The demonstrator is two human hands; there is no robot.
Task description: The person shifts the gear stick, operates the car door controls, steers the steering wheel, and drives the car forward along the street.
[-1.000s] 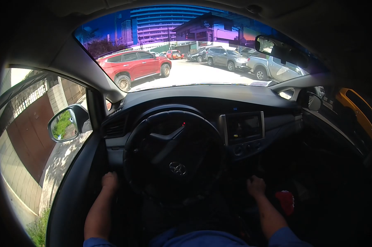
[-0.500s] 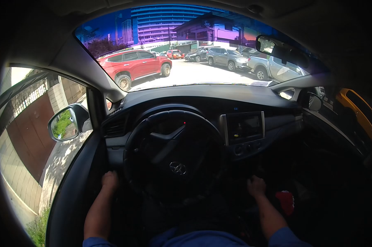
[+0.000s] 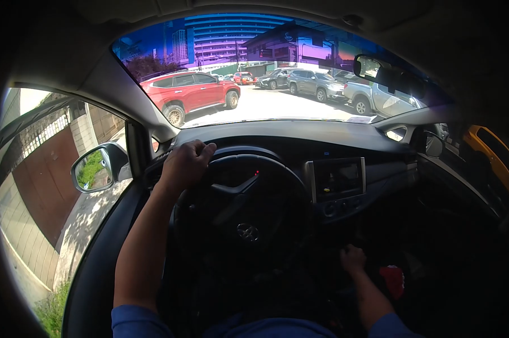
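Observation:
My left hand [image 3: 188, 163] is closed over the upper left rim of a black steering wheel [image 3: 254, 217], its thumb side toward the top of the wheel. A silver emblem [image 3: 247, 232] marks the wheel's hub. Low to the right of the wheel, my right hand [image 3: 353, 258] is curled closed below the centre console. Deep shadow hides whatever it may be holding. Beside that forearm lies a red item [image 3: 392, 280] whose kind I cannot make out.
A screen [image 3: 339, 179] is set in the dashboard [image 3: 254, 130]. The side mirror [image 3: 94, 168] is at left, the rear-view mirror [image 3: 369, 66] above. Through the windshield stand a red SUV [image 3: 192, 93], a grey SUV [image 3: 316, 84] and a silver pickup [image 3: 373, 97]; a yellow vehicle [image 3: 489, 149] is at right.
My left hand has risen from beside the wheel's lower left to its upper left rim and closed there. My right hand stays low. The whole view has shifted slightly.

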